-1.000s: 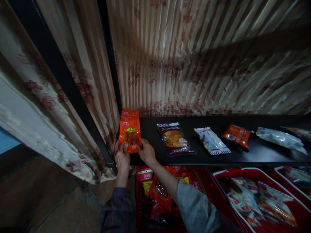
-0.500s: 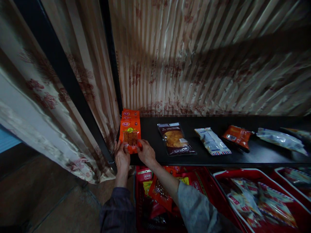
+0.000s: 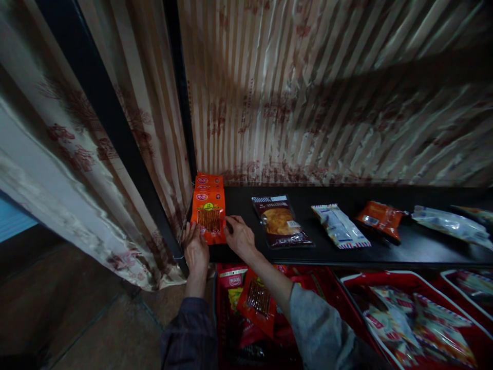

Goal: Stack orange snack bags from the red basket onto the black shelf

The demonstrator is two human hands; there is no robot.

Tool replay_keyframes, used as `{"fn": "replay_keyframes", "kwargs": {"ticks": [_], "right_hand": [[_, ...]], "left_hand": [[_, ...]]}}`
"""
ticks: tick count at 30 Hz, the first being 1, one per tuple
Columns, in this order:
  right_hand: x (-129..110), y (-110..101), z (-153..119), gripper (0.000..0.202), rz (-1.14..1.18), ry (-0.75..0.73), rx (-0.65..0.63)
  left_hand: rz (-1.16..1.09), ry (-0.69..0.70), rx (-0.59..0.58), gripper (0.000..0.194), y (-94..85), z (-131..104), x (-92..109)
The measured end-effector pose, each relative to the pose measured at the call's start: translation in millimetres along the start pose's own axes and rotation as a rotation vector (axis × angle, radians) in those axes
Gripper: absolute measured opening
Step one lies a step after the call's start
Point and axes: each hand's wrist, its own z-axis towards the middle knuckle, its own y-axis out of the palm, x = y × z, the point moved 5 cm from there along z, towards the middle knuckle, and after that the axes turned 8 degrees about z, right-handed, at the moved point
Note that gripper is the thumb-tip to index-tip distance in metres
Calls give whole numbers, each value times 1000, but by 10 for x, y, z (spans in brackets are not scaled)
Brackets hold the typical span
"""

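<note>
Several orange snack packets [image 3: 208, 210] lie in an overlapping stack at the left end of the black shelf [image 3: 239, 205]. The front one has a clear window showing brown sticks. My left hand [image 3: 195, 249] rests at its lower left edge, fingers stretched out and lying against the packet. At the lower right edge is my right hand [image 3: 241, 237], its thumb and forefinger apart, tips at or just beside the packet's side. To the right of it lies a dark brown packet [image 3: 280, 221] with a picture of yellowish food.
Farther along the shelf are a white packet [image 3: 341, 226], an orange-red packet [image 3: 381, 220] and a silvery packet [image 3: 450, 225]. Below stand red baskets [image 3: 339, 308] holding bagged snacks, among them another orange packet [image 3: 257, 303]. A black post [image 3: 111, 139] and curtain [image 3: 154, 128] border the left.
My right hand has slid slightly right, off the front packet's lower corner to its side edge. My left fingers have straightened along the left edge. The view has shifted a little.
</note>
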Motion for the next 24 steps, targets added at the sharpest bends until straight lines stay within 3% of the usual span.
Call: {"fn": "replay_keyframes", "kwargs": {"ticks": [4, 11, 19, 24], "right_hand": [[-103, -16, 229, 40, 21, -176, 59], [-293, 278, 496, 44, -95, -386, -29], [-562, 533, 699, 50, -181, -376, -231], [-614, 624, 804, 51, -190, -387, -238]], "left_hand": [[68, 110, 0, 39, -13, -16, 71], [160, 168, -49, 47, 14, 9, 47], [228, 165, -100, 53, 37, -3, 66], [215, 162, -95, 52, 65, 11, 42]]}}
